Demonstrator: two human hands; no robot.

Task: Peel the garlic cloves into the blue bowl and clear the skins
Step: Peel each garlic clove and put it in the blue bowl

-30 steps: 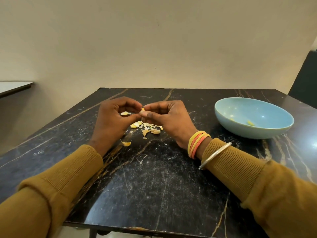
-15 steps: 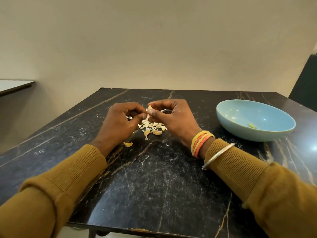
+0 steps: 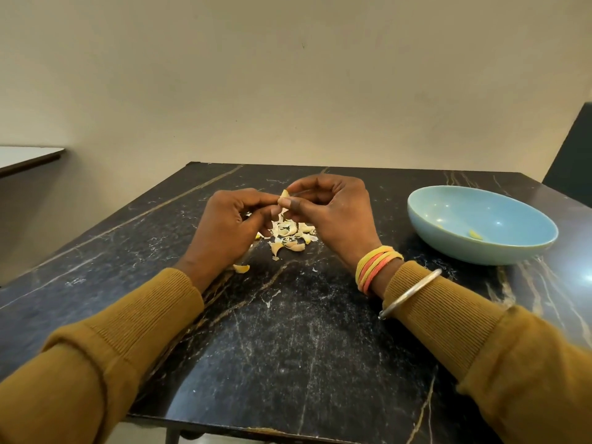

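Midway in peeling, pinching one garlic clove (image 3: pixel 284 194) between left hand (image 3: pixel 224 232) and right hand (image 3: pixel 336 216), fingers curled on it, just above the skins pile (image 3: pixel 290 233), next probably stripping the last skin and carrying it right to the blue bowl (image 3: pixel 480 248), well apart

Black veined marble bench (image 3: pixel 288 347) carries a garlic skin heap (image 3: pixel 291 233), one stray skin (image 3: pixel 241 268), and blue bowl (image 3: pixel 480 248).
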